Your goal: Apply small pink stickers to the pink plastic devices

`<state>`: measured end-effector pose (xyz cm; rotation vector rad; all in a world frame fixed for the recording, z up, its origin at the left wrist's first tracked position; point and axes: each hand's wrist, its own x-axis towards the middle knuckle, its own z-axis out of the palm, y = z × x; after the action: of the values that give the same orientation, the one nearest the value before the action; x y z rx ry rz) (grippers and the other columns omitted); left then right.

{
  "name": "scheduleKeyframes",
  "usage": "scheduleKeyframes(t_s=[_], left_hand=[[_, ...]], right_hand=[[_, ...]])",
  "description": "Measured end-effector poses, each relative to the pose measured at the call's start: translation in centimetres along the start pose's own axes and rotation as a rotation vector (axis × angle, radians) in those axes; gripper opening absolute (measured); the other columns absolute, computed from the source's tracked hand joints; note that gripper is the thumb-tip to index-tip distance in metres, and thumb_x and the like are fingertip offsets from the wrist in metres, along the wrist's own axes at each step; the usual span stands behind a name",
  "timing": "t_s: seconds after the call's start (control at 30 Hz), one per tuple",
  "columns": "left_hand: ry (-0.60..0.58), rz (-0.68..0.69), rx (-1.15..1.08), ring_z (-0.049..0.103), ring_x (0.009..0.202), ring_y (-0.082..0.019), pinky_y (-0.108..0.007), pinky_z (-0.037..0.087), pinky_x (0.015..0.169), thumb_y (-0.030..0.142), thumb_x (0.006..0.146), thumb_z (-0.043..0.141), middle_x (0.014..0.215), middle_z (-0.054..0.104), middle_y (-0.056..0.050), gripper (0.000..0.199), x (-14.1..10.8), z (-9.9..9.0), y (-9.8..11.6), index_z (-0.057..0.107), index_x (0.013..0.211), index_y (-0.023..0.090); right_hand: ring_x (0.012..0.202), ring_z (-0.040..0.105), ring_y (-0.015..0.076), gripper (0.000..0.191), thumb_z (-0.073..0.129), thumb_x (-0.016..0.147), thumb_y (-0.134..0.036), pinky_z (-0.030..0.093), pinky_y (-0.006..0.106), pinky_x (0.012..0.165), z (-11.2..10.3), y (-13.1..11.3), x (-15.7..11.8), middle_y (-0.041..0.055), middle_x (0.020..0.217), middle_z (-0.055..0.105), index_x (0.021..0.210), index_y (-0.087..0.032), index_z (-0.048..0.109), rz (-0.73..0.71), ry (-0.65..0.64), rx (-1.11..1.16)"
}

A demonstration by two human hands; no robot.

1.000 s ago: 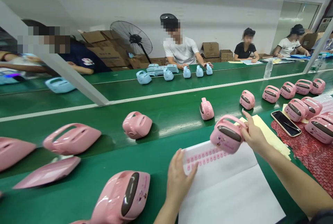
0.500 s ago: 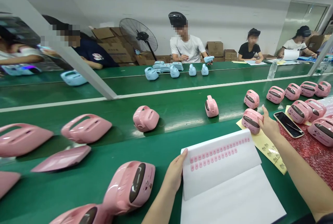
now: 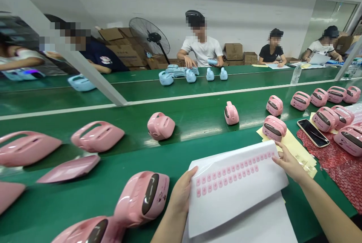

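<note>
My left hand (image 3: 181, 190) grips the left edge of a white sticker sheet (image 3: 234, 201) that carries two rows of small pink stickers. At the sheet's upper right corner, my right hand (image 3: 288, 162) has its fingers closed on the edge, by the end of the top row. More white paper lies beneath the sheet. Just beyond my right hand, a pink device (image 3: 273, 128) with a handle and dark window stands on yellow sticker paper (image 3: 291, 145). Another pink device (image 3: 144, 197) rests left of my left hand.
Pink casings (image 3: 97, 136) line the green belt (image 3: 195, 115). A phone (image 3: 313, 133) lies on red bubble wrap (image 3: 336, 164) at right. Across the belt, a person in white (image 3: 202, 49) handles blue devices. A slanted metal post (image 3: 68, 47) stands left.
My right hand has left the pink device and moved down onto the sticker sheet's corner. The sheet is lifted and tilted. Across the belt, the person in white has moved a hand to the blue parts.
</note>
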<state>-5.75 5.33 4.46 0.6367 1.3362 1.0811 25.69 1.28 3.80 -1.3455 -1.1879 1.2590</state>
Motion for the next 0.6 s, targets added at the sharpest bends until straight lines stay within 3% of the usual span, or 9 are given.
scheduleKeyframes(t_s=[0.1, 0.2, 0.3, 0.33, 0.4, 0.43, 0.5, 0.6], left_hand=[[0.042, 0.105, 0.077, 0.067, 0.064, -0.032, -0.042, 0.054, 0.052, 0.033, 0.062, 0.062, 0.059, 0.066, -0.008, 0.019, 0.2, -0.1, 0.3, 0.060, 0.067, 0.015], [0.211, 0.298, 0.174, 0.059, 0.099, -0.040, -0.050, 0.051, 0.074, 0.038, 0.055, 0.068, 0.089, 0.068, -0.012, 0.031, 0.3, -0.1, 0.4, 0.059, 0.077, 0.017], [0.332, 0.700, 0.405, 0.039, 0.125, -0.036, -0.050, 0.034, 0.099, 0.037, 0.057, 0.071, 0.125, 0.054, -0.014, 0.050, -0.5, 0.5, -0.4, 0.056, 0.102, 0.020], [0.302, 0.903, 0.570, 0.039, 0.126, -0.034, -0.049, 0.031, 0.102, 0.037, 0.063, 0.069, 0.129, 0.052, -0.015, 0.052, -1.0, 1.0, -0.9, 0.055, 0.109, 0.020], [0.108, 1.328, 0.993, 0.047, 0.121, -0.030, -0.047, 0.033, 0.100, 0.036, 0.080, 0.054, 0.126, 0.057, -0.015, 0.044, -2.0, 2.4, -2.2, 0.051, 0.121, 0.021], [0.044, 1.434, 1.162, 0.045, 0.123, -0.031, -0.047, 0.031, 0.101, 0.038, 0.083, 0.050, 0.129, 0.055, -0.016, 0.046, -2.4, 3.1, -2.9, 0.048, 0.126, 0.022], [-0.044, 1.498, 1.363, 0.044, 0.123, -0.034, -0.050, 0.031, 0.099, 0.051, 0.081, 0.049, 0.131, 0.053, -0.020, 0.065, -2.9, 4.6, -3.9, 0.038, 0.134, 0.016], [-0.166, 1.372, 1.480, 0.043, 0.123, -0.038, -0.054, 0.034, 0.097, 0.063, 0.067, 0.059, 0.134, 0.048, -0.025, 0.094, -2.7, 5.9, -4.1, 0.029, 0.139, 0.011]], right_hand=[[0.082, 0.066, 0.0232, 0.093, 0.069, 0.070, -0.046, 0.051, 0.038, 0.074, 0.4, -1.0, -0.3, 0.0057, 0.090, 0.069, 0.141, -0.023, 0.014, -0.004, 0.003, 0.173], [0.070, 0.066, 0.0223, 0.097, 0.072, 0.066, -0.047, 0.051, 0.035, 0.064, 1.0, -1.9, -0.5, 0.0029, 0.080, 0.069, 0.141, -0.024, 0.014, -0.046, 0.092, 0.238], [0.063, 0.064, 0.0193, 0.097, 0.072, 0.067, -0.047, 0.049, 0.029, 0.058, 1.7, -2.2, -0.9, 0.0007, 0.074, 0.069, 0.141, -0.024, 0.014, -0.067, 0.096, 0.291], [0.063, 0.064, 0.0188, 0.097, 0.071, 0.068, -0.046, 0.049, 0.029, 0.058, 2.0, -2.1, -1.1, 0.0007, 0.074, 0.069, 0.142, -0.024, 0.013, -0.075, 0.087, 0.302], [0.066, 0.065, 0.0193, 0.095, 0.068, 0.072, -0.044, 0.049, 0.029, 0.061, 2.7, -1.9, -1.4, 0.0021, 0.078, 0.069, 0.143, -0.024, 0.010, -0.104, 0.066, 0.321], [0.069, 0.065, 0.0202, 0.093, 0.066, 0.075, -0.044, 0.050, 0.030, 0.063, 3.1, -1.7, -1.5, 0.0032, 0.081, 0.070, 0.144, -0.024, 0.007, -0.123, 0.054, 0.330], [0.080, 0.066, 0.0225, 0.093, 0.063, 0.078, -0.043, 0.051, 0.033, 0.069, 4.0, -1.3, -1.7, 0.0063, 0.091, 0.070, 0.145, -0.024, 0.001, -0.164, 0.010, 0.339], [0.104, 0.060, 0.0247, 0.097, 0.062, 0.078, -0.041, 0.049, 0.038, 0.084, 4.9, -0.5, -1.9, 0.0111, 0.117, 0.061, 0.145, -0.025, -0.007, -0.247, -0.054, 0.266]])
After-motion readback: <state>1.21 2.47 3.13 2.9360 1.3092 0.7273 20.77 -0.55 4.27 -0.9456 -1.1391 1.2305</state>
